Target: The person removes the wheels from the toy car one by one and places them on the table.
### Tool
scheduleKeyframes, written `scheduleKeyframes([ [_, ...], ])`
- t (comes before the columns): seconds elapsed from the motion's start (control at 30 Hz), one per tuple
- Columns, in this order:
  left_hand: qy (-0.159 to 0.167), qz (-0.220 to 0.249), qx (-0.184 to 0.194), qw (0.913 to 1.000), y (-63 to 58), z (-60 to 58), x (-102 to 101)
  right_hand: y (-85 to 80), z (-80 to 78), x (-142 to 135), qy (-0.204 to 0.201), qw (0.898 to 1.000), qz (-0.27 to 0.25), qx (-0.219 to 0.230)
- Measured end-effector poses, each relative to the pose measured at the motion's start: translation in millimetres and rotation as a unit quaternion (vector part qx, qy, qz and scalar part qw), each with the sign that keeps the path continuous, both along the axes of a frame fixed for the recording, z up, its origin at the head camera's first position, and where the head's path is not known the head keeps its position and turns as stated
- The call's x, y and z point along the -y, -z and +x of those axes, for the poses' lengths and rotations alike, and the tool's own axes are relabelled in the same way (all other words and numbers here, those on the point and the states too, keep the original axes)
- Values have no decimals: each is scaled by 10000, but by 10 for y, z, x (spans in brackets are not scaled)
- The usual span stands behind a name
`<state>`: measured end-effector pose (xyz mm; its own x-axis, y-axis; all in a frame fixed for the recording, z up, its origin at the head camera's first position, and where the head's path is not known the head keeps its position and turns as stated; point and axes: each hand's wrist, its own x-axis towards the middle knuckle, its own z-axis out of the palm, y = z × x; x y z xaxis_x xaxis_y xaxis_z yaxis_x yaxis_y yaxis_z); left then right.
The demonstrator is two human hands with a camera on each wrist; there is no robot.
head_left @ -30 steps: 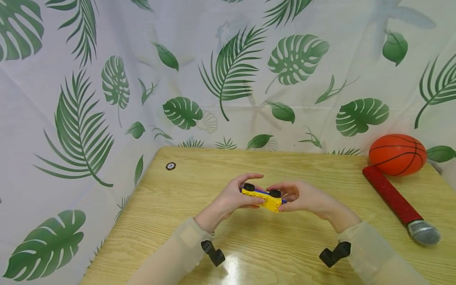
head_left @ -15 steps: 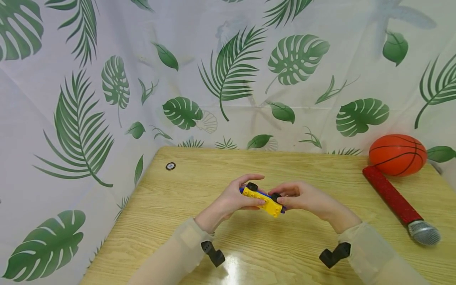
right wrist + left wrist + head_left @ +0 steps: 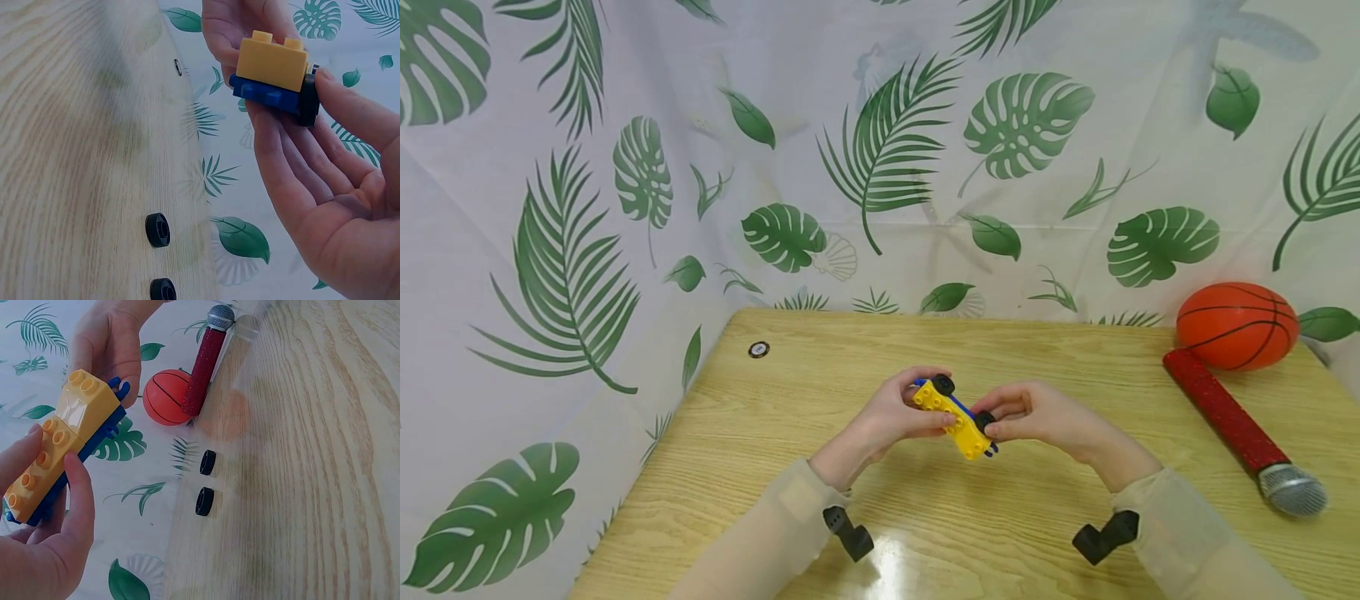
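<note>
Raised above the table, a yellow and blue toy car (image 3: 964,427) of building-brick pieces lies tilted between both hands. My left hand (image 3: 891,417) grips its body, thumb across the yellow studs (image 3: 43,459). My right hand (image 3: 1037,412) pinches a black wheel (image 3: 308,100) on the car's side, thumb on the wheel's face. A second wheel (image 3: 943,384) sits on that same side, nearer my left hand. The opposite side shows bare blue axle ends (image 3: 119,387). Two loose black wheels (image 3: 208,462) stand on the table in both wrist views, hidden in the head view.
A small round black-and-white disc (image 3: 759,350) lies at the back left of the wooden table (image 3: 820,367). An orange ball (image 3: 1237,326) and a red microphone (image 3: 1228,412) lie at the right. Leaf-printed cloth (image 3: 880,275) hangs behind and along the left.
The toy car has turned clockwise in the head view, its left end rising and its right end dropping. My right thumb has moved onto the wheel; both forearms stay put.
</note>
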<state>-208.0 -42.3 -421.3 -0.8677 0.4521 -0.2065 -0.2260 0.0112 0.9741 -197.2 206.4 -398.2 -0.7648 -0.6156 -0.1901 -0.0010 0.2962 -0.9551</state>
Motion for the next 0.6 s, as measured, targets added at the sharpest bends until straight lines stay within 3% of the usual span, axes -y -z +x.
scheduleKeyframes([
  [0.33,72,-20,-110,9999,29,2,-9,9,-4,25,175,9993,332,-77],
  [0.6,199,387,-36,9990,21,18,-23,35,-6,50,273,9984,483,-95],
])
